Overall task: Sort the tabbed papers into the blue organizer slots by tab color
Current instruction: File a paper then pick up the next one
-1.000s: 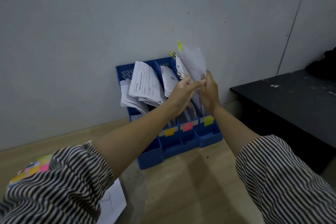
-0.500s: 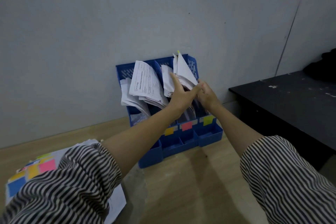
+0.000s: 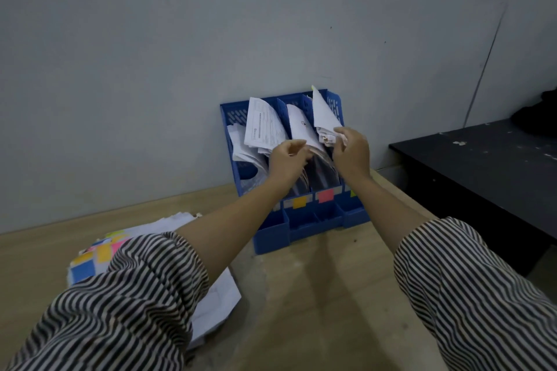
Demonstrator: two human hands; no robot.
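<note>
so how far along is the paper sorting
Done: the blue organizer already holds papers in several slots. In hand: the right hand is at the yellow-tabbed paper in the rightmost slot; the left hand hovers beside it. Left: a stack of tabbed papers on the table.

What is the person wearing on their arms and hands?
Both arms have loose sleeves with thin black and white stripes, pushed up so they bunch above the elbows: the left sleeve and the right sleeve. The forearms are bare. The left hand and right hand wear no gloves; I see no rings, watch or bracelets.
</note>
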